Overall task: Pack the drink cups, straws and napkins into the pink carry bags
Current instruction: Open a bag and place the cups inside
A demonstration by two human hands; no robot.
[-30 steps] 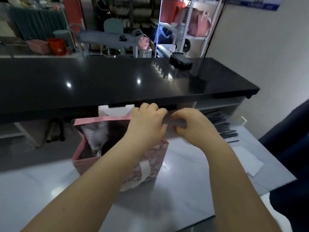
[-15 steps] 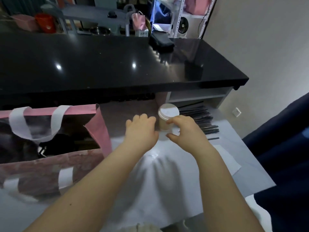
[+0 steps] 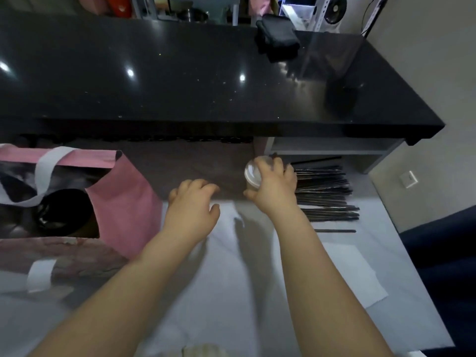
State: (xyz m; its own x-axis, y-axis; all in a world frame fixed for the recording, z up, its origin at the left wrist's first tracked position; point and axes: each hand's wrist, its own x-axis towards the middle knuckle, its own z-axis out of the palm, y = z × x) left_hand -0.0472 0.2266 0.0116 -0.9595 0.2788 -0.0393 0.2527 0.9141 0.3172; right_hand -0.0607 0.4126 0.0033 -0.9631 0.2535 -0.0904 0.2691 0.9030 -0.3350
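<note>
One lidded cup [image 3: 253,174] in right hand [image 3: 276,189]; left hand [image 3: 192,205] relaxed.

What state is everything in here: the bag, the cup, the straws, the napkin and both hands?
Pink carry bag: standing, mouth open, something dark inside.
Drink cup: lid on, being gripped.
Right hand: curled round the cup.
Left hand: holds nothing, fingers loosely bent.
Straws: lying flat in a pile beside the cup.
Napkin: lying flat on the table.
</note>
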